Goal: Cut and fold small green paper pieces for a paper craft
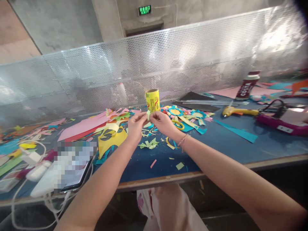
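Together, the left hand [135, 125] and right hand [164, 123] pinch a small pale-green paper piece [148, 114] between their fingertips, above the bench [231, 147]. Just behind it, a yellow tube [153, 100] stands upright. Green paper strips [150, 144] lie heaped below the hands, while a yellow glue gun [243, 111] rests well off to the right.

Exit sign [144, 10], perforated screen [204, 54], Costa bottle [247, 86]

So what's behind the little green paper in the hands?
Behind the green paper stands a yellow tube, with a perforated metal screen beyond. Whatever lies directly behind the left hand and right hand is covered, so I can't tell.
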The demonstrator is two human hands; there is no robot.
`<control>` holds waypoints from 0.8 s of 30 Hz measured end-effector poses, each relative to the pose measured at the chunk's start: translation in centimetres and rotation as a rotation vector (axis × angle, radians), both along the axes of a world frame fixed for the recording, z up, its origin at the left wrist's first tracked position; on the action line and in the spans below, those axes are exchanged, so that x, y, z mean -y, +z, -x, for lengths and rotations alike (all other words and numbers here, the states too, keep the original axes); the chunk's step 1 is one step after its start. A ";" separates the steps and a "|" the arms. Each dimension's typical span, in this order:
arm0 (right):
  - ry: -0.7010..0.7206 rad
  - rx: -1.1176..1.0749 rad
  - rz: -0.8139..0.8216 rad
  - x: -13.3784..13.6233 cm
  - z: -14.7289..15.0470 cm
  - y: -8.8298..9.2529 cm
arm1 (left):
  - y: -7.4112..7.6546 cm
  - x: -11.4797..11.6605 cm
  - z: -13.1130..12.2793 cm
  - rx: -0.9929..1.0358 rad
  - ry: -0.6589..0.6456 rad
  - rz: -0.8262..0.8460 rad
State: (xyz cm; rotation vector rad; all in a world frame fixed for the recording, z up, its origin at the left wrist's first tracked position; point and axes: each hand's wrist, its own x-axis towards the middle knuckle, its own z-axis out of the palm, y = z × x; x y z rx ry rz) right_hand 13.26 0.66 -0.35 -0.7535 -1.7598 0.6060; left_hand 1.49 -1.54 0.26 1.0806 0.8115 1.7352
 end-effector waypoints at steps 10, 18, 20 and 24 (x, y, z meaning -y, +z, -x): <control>-0.008 0.007 0.031 -0.4 -0.1 -0.2 | -0.4 -1.0 1.1 -0.174 -0.043 -0.043; -0.013 -0.052 0.058 -0.7 -0.2 -0.4 | -0.4 -0.9 1.1 -0.186 -0.041 -0.059; 0.000 -0.098 0.077 -0.8 -0.2 -0.5 | -0.3 -0.9 1.1 -0.181 -0.030 -0.052; 0.035 -0.199 0.082 -0.8 -0.2 -0.5 | -0.2 -0.7 0.9 -0.148 -0.035 -0.034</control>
